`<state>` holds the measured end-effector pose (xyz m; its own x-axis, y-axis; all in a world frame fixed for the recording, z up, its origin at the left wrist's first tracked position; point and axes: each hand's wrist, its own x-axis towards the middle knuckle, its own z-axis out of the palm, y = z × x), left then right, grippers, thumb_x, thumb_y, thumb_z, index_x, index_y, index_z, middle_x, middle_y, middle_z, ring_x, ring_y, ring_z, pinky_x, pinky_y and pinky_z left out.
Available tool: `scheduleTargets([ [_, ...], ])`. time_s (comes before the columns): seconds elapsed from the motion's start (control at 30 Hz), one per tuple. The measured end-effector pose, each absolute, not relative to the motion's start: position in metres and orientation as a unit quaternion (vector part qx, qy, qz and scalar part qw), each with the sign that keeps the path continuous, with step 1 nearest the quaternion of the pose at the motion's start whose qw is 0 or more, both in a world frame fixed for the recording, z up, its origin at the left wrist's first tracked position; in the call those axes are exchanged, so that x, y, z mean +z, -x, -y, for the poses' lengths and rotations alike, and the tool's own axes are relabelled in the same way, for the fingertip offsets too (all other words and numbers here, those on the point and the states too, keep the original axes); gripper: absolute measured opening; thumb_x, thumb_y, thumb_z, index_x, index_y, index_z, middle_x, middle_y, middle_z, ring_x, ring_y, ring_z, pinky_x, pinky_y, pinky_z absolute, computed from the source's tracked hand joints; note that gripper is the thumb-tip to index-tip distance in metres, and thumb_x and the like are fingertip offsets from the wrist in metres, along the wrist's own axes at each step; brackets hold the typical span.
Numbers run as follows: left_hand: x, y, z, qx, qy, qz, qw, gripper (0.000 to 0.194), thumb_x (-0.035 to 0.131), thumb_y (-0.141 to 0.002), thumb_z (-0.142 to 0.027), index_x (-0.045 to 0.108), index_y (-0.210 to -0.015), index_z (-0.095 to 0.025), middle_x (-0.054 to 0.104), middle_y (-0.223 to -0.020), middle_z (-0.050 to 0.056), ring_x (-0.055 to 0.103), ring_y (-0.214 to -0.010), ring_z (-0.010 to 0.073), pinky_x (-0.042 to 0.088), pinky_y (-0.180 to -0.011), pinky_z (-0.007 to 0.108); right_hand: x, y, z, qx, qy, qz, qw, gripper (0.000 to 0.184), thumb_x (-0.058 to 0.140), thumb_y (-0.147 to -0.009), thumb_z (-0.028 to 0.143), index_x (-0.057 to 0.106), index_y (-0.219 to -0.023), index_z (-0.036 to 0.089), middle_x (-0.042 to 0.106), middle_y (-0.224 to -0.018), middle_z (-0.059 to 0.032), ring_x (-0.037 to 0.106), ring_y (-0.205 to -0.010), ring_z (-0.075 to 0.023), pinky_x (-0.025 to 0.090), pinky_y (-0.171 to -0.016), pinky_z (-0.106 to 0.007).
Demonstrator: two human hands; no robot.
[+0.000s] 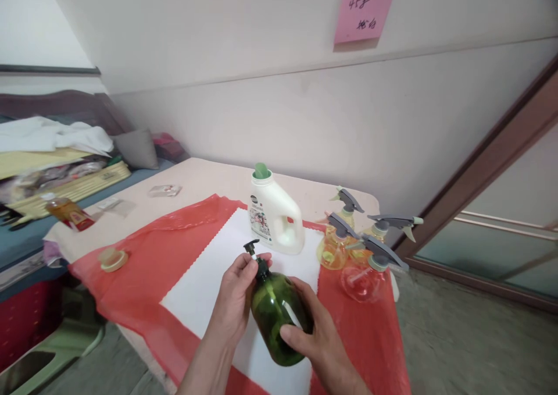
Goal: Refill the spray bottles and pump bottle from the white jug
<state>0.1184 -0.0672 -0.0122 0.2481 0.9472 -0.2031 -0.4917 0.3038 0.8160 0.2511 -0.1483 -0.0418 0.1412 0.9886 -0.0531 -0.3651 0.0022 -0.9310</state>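
Observation:
A dark green, see-through pump bottle (pixel 279 313) is held tilted above the white sheet, its black pump head (pixel 251 247) leaning up and to the left. My left hand (pixel 238 287) is closed about the pump collar at the bottle's neck. Around the body of the bottle, my right hand (pixel 316 331) has its thumb across the front and its fingers behind. Just beyond stands a cream jug (pixel 279 214) with a handle, a printed label and an open mouth; a green piece (pixel 261 171) sits in that mouth.
Several spray bottles with grey triggers stand to the right, one of them pink (pixel 362 281). A white sheet (pixel 204 284) lies on red plastic (pixel 143 261) over the table. A round cap (pixel 113 259) rests at left. An amber bottle (pixel 67 210) lies near the bed.

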Motion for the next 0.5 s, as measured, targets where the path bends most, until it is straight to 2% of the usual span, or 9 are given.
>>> scheduleTargets([
  [0.13, -0.0123, -0.1166, 0.0678, 0.468, -0.322, -0.328, 0.754, 0.028, 0.071, -0.080, -0.039, 0.072, -0.092, -0.013, 0.070, -0.115, 0.017, 0.064, -0.103, 0.0256, 0.051, -0.083, 0.033, -0.0394, -0.2495, 0.1521, 0.680, 0.351, 0.235, 0.600, 0.051, 0.068, -0.068, 0.054, 0.070, -0.105, 0.021, 0.073, -0.105, -0.0094, 0.066, -0.098, -0.0312, 0.048, -0.091, -0.045],
  [0.2, -0.0098, -0.1170, 0.0698, 0.458, -0.318, -0.308, 0.771, 0.030, 0.069, -0.082, -0.040, 0.072, -0.096, -0.013, 0.070, -0.114, 0.017, 0.064, -0.103, 0.0272, 0.051, -0.085, 0.035, -0.0409, -0.2485, 0.1535, 0.715, 0.325, 0.191, 0.589, 0.050, 0.062, -0.070, 0.060, 0.072, -0.098, 0.019, 0.075, -0.098, -0.0100, 0.068, -0.094, -0.0314, 0.048, -0.093, -0.047],
  [0.37, -0.0068, -0.1177, 0.0713, 0.465, -0.351, -0.332, 0.741, 0.031, 0.066, -0.085, -0.042, 0.069, -0.102, -0.017, 0.068, -0.119, 0.014, 0.063, -0.107, 0.0266, 0.052, -0.084, 0.034, -0.0487, -0.2492, 0.1505, 0.630, 0.371, 0.303, 0.612, 0.054, 0.070, -0.071, 0.047, 0.062, -0.120, 0.026, 0.069, -0.117, -0.0049, 0.061, -0.110, -0.0286, 0.045, -0.096, -0.041],
  [0.43, -0.0093, -0.1169, 0.0697, 0.471, -0.367, -0.348, 0.722, 0.027, 0.070, -0.082, -0.038, 0.070, -0.098, -0.016, 0.068, -0.119, 0.013, 0.062, -0.108, 0.0256, 0.051, -0.083, 0.032, -0.0487, -0.2486, 0.1493, 0.585, 0.404, 0.345, 0.612, 0.060, 0.077, -0.066, 0.043, 0.061, -0.121, 0.026, 0.069, -0.117, -0.0044, 0.060, -0.109, -0.0281, 0.045, -0.094, -0.039],
  [0.5, -0.0130, -0.1160, 0.0679, 0.465, -0.358, -0.344, 0.733, 0.024, 0.072, -0.081, -0.034, 0.070, -0.095, -0.015, 0.069, -0.116, 0.013, 0.062, -0.108, 0.0255, 0.051, -0.084, 0.031, -0.0475, -0.2465, 0.1495, 0.604, 0.388, 0.323, 0.617, 0.058, 0.077, -0.065, 0.045, 0.063, -0.118, 0.024, 0.070, -0.114, -0.0056, 0.061, -0.105, -0.0284, 0.045, -0.093, -0.040],
])
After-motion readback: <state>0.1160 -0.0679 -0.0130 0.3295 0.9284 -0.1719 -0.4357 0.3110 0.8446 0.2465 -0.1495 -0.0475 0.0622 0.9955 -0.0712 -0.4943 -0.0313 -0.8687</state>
